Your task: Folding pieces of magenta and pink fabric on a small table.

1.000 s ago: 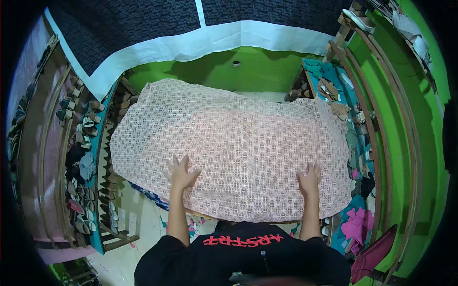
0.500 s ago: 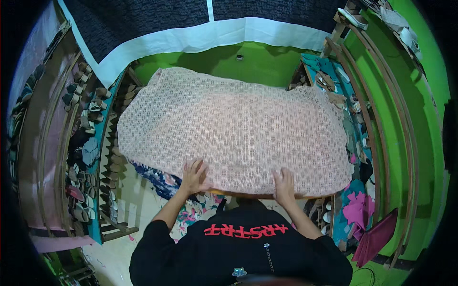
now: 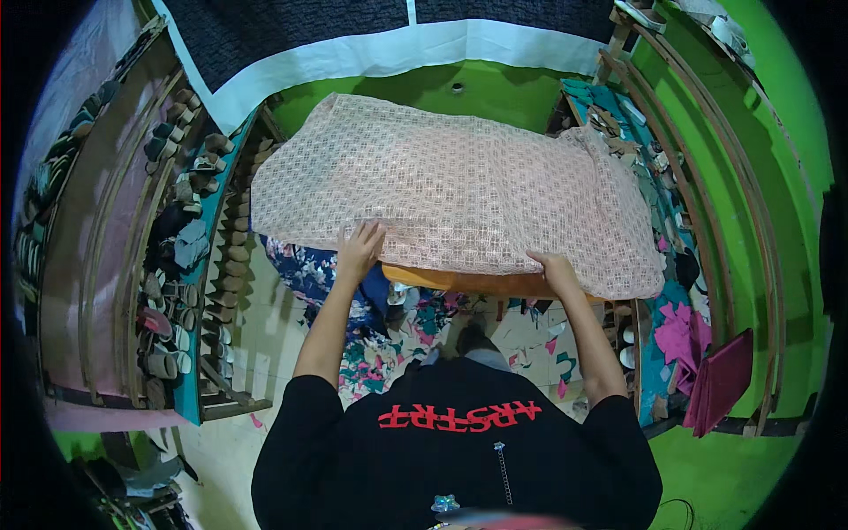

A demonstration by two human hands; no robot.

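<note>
A pale pink patterned lace-like cloth (image 3: 442,177) lies spread over a table whose orange-yellow front edge (image 3: 468,281) shows beneath it. My left hand (image 3: 359,253) rests at the cloth's near edge, left of the middle, its fingers stretched out on top and a raised fold beside them. Farther right, my right hand (image 3: 556,272) grips the same near edge, thumb and fingers closed on the fabric. Dark blue flowered fabric (image 3: 305,269) hangs below the cloth on the left.
Shelves hold several shoes (image 3: 181,300) on the left. A teal-topped bench (image 3: 654,353) on the right bears scraps and pink fabric (image 3: 678,340), with a maroon folded piece (image 3: 720,380) nearby. Colourful scraps (image 3: 375,358) litter the tiled floor. A dark, white-bordered curtain (image 3: 309,35) hangs behind.
The cloth's near edge has shifted away from me, baring more of the orange table edge. My right hand has closed on the edge. My view has moved, showing more floor.
</note>
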